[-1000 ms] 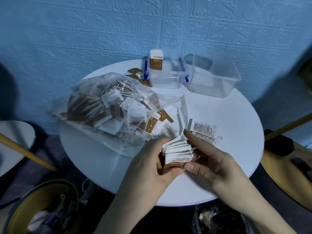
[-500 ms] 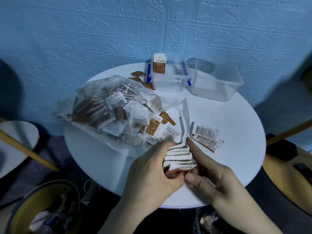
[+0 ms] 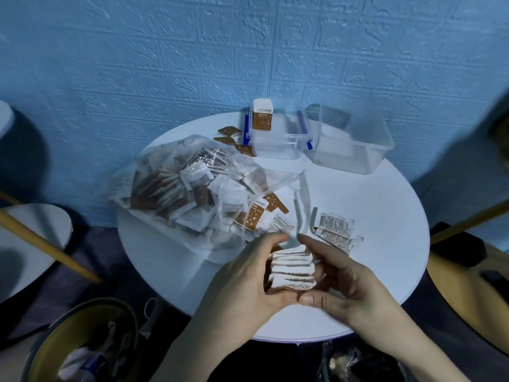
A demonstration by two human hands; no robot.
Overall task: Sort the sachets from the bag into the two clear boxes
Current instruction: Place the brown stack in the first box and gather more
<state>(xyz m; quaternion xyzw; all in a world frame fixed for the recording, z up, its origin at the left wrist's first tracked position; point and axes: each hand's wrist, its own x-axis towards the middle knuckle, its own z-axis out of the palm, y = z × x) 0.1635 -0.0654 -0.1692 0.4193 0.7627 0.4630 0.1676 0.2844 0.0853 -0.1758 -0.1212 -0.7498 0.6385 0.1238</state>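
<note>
While both hands meet over the near edge of the round white table [image 3: 371, 216], they clamp one stack of sachets [image 3: 292, 268] between them. Left hand [image 3: 248, 277] curls its fingers round the stack's left side, thumb underneath; right hand [image 3: 341, 274] pinches the right side, forefinger stretched along the top and thumb at the bottom. The stack is flat paper packets set on edge, white rims fanned like pages — the nearest one carries brown print.

Behind the hands a crinkled clear plastic bag [image 3: 176, 188] lies slumped on the table, stuffed with brown-and-white sachets, its mouth open toward the hands. A few loose sachets [image 3: 334, 230] with printed backs lie flat just right of the bag's mouth. At the far edge stand two clear boxes, smooth and rectangular — the left box [image 3: 278, 146] has blue clips and one upright sachet leaning at its left end, the right box [image 3: 355, 144] is bigger and stands just beside it. More brown sachets [image 3: 230, 135] lie left of the clipped box.
</note>
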